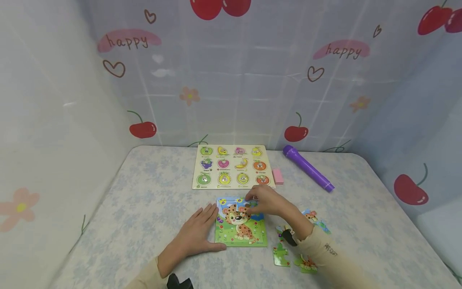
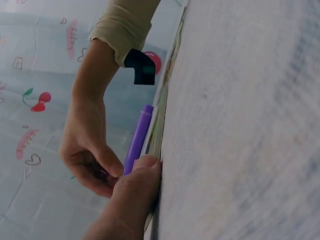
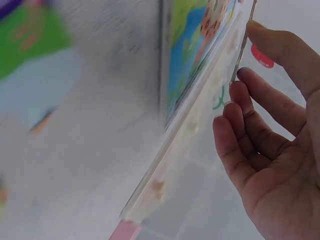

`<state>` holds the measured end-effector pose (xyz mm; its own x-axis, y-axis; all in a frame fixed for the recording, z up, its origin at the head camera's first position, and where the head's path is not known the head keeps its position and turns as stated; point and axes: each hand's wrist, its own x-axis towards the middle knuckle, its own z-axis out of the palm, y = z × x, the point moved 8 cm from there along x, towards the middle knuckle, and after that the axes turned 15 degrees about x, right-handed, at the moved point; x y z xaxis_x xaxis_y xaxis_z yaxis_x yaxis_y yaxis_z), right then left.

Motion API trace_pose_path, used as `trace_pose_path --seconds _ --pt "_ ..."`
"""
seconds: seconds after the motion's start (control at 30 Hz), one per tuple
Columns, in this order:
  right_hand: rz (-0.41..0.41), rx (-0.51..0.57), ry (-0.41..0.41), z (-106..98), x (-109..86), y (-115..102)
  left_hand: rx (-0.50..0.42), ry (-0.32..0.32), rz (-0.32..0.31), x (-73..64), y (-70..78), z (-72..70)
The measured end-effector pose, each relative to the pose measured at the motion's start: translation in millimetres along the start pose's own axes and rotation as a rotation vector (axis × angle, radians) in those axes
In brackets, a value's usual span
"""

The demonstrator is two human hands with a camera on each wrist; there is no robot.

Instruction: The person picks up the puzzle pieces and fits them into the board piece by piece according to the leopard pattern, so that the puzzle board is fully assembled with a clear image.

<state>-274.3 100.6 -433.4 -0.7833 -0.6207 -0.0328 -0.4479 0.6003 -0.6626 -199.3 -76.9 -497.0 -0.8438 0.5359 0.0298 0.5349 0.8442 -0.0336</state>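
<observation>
A square leopard jigsaw puzzle [image 1: 242,235] with a green and blue picture lies flat on the table. My left hand [image 1: 193,233] rests along its left side, fingers straight, thumb at the lower edge. Over the puzzle's upper right part, my right hand [image 1: 268,200] pinches a thin puzzle piece [image 3: 242,52] between thumb and fingertips. The right wrist view shows this piece edge-on, held above the board. In the left wrist view the left thumb [image 2: 135,190] lies against the board's edge.
Several loose puzzle pieces [image 1: 280,255] lie right of the puzzle, partly beneath the right forearm. Behind it are a fruit peg board [image 1: 213,170], a pink block [image 1: 277,176] and a purple toy microphone [image 1: 308,167]. A printed curtain [image 1: 231,112] borders the table.
</observation>
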Motion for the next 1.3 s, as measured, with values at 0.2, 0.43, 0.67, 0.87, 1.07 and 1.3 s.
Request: trace_pose_path --seconds 0.2,0.43,0.67,0.87,1.07,1.3 --pt "0.017 -0.015 -0.04 14.7 17.8 -13.1 -0.015 0.003 0.005 -0.5 0.1 -0.1" --pt "0.031 -0.034 -0.083 29.1 33.3 -18.1 -0.006 -0.005 0.005 -0.7 -1.1 2.1" --pt "0.114 -0.046 -0.1 36.8 43.8 -13.5 -0.016 -0.017 0.009 0.3 -1.9 2.4" --pt "0.174 -0.056 -0.108 41.0 44.7 -10.2 -0.03 -0.02 0.019 0.1 -1.0 3.1" --pt "0.202 -0.076 -0.084 40.6 44.7 -8.9 -0.024 -0.012 0.019 0.2 -0.7 2.8" --pt "0.178 -0.105 -0.072 41.7 44.0 -11.8 -0.022 -0.008 0.017 -0.1 0.1 2.2"
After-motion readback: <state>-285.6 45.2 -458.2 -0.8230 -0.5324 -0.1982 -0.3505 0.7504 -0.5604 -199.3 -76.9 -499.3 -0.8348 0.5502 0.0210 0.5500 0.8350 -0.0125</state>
